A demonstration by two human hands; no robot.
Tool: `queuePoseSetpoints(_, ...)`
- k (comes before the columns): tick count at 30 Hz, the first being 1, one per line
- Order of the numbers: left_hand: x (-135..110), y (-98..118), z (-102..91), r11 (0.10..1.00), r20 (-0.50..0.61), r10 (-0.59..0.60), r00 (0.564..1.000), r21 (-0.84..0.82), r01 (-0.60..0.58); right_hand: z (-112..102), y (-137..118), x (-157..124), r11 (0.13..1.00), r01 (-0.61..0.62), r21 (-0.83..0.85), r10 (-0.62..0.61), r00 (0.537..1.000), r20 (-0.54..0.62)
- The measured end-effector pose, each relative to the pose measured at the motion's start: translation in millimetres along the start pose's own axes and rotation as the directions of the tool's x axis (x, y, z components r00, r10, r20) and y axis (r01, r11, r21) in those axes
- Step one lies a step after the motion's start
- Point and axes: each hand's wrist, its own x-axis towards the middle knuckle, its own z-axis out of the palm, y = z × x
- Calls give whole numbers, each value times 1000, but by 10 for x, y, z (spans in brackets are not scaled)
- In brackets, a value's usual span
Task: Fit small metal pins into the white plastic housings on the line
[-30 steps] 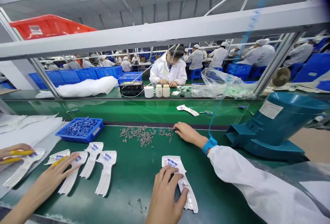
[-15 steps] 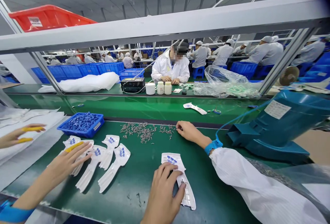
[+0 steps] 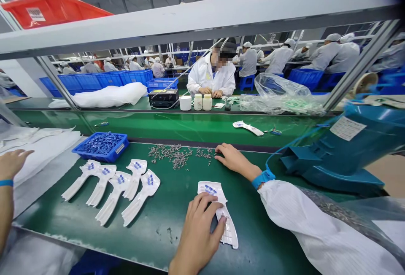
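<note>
My left hand (image 3: 199, 226) holds a white curved plastic part (image 3: 229, 228) against the green bench, its fingers and thumb lying over the part. Blue pieces sit in the part's wide far end; the palm side of the hand is hidden. At the right edge of a spread of small metal screws (image 3: 204, 153), my right hand (image 3: 233, 157) reaches down with its fingers apart. No screw shows between those fingertips. Left of my hands lie several similar white parts (image 3: 139, 199) with blue pieces in their wide ends.
A blue tray (image 3: 115, 155) of small blue pieces stands behind the white parts. A co-worker's hand (image 3: 12, 163) is at far left. At right stands a teal machine (image 3: 341, 152). Another white part (image 3: 248, 128) lies beyond the bench edge, and a person (image 3: 210, 74) sits opposite.
The co-worker's hands have drawn back left from the white parts, uncovering them. My right hand's fingers have spread a little beside the screws. My left hand stays on its part; the view has shifted slightly.
</note>
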Motion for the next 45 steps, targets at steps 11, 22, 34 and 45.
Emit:
queuePoseSetpoints(11, 13, -8, -2, 1000, -20, 17, 1000, -7, -17, -480, -365, -208, 987, -104, 123, 107, 994, -23)
queuePoseSetpoints(22, 16, -28, -17, 997, 59, 12, 998, -77, -8, -367, -975, -1501, 711, -420, 564, 226, 896, 382)
queuePoseSetpoints(34, 20, -6, -2, 999, 84, -9, 996, -40, 13, -261, -877, -1449, 684, -439, 583, 184, 877, 444)
queuePoseSetpoints(45, 29, -12, 13, 1000, 75, -5, 997, -24, 7, -235, -965, -1473, 758, -442, 479, 269, 882, 388)
